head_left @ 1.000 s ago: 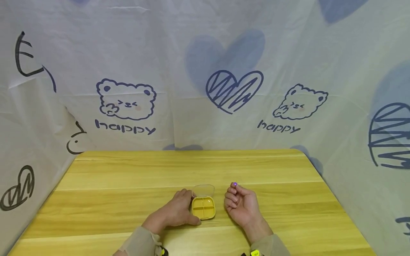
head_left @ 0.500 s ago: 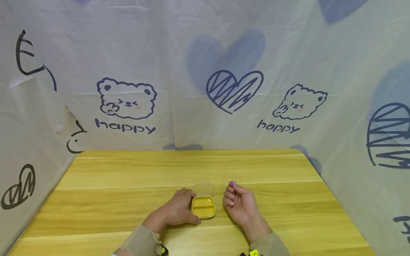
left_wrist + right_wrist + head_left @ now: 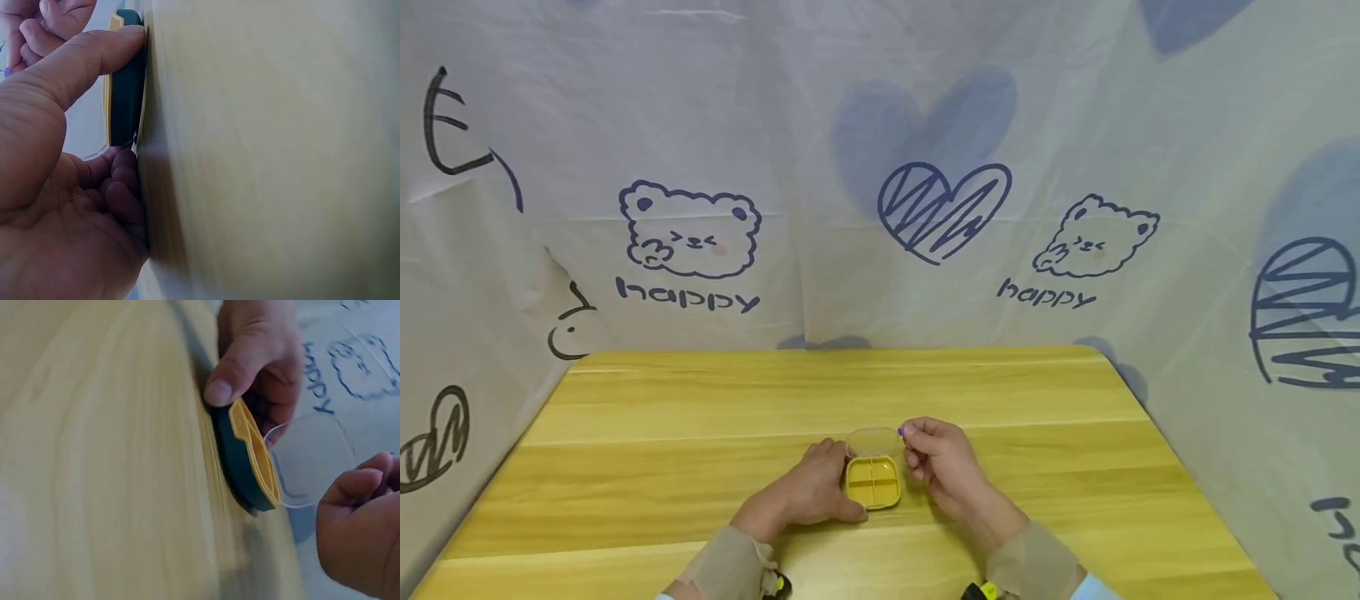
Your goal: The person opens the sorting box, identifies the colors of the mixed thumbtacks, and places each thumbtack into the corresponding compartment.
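Observation:
A small pill box (image 3: 873,505) with a yellow divided inside lies on the table, its clear lid (image 3: 872,442) raised at the far side. Its outer wall (image 3: 234,456) looks dark green in the wrist views. My left hand (image 3: 808,493) grips the box from the left, the thumb at the near edge and fingers at the far left corner. To the box's right, my right hand (image 3: 946,462) pinches a tiny purple piece (image 3: 901,432) between thumb and forefinger, near the lid's right edge. A bright spot in the far right compartment is too small to identify.
The wood-grain table (image 3: 700,392) extends around both hands. A pale cloth (image 3: 820,267) printed with hearts and bear faces hangs behind it and along both sides.
My right hand has moved left to the lid and turned palm down, bringing the purple piece along. The left hand and the box have stayed in place.

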A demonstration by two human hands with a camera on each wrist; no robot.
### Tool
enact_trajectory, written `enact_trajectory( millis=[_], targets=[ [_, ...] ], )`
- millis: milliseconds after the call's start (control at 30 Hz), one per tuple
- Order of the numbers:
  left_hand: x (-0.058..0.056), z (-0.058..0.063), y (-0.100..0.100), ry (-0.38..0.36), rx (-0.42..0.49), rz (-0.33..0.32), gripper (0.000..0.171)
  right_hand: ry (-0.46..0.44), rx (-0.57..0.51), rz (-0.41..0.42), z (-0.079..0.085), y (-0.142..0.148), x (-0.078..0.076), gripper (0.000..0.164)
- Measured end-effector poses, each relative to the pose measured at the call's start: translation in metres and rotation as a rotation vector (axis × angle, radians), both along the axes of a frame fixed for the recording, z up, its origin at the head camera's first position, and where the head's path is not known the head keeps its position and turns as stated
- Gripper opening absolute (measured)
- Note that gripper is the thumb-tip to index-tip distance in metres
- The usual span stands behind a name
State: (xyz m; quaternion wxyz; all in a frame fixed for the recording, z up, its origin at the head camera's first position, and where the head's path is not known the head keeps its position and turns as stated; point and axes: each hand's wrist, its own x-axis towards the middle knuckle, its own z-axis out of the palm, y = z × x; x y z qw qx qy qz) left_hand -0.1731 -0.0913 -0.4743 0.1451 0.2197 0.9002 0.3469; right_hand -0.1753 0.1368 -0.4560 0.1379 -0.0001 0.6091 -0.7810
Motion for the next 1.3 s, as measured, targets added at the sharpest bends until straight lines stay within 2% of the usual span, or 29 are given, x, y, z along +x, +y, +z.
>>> enact_trajectory(
  millis=[167,300,400,733,933,1300],
  targets=[
    [-0.002,0.001,0.0,-0.017,0.0,0.002,0.072,0.131,0.355,0.088,0.007,-0.009,-0.002,0.017],
    [-0.003,0.001,0.001,-0.021,-0.01,-0.009,0.072,0.308,0.619,0.173,0.008,-0.012,-0.002,0.015],
    [-0.004,0.001,0.0,-0.001,-0.017,-0.011,0.072,0.456,0.811,0.187,0.008,-0.015,-0.001,0.014],
    [-0.003,0.001,0.001,-0.017,-0.031,-0.011,0.072,0.761,1.235,0.256,0.002,-0.029,0.005,0.01],
    [-0.002,0.001,0.001,-0.026,-0.031,-0.014,0.071,0.89,1.368,0.283,-0.003,-0.037,0.001,0.01],
    [-0.001,0.004,-0.001,-0.014,-0.032,-0.019,0.07,0.917,1.415,0.333,-0.006,-0.04,-0.004,0.01]
  ],
)
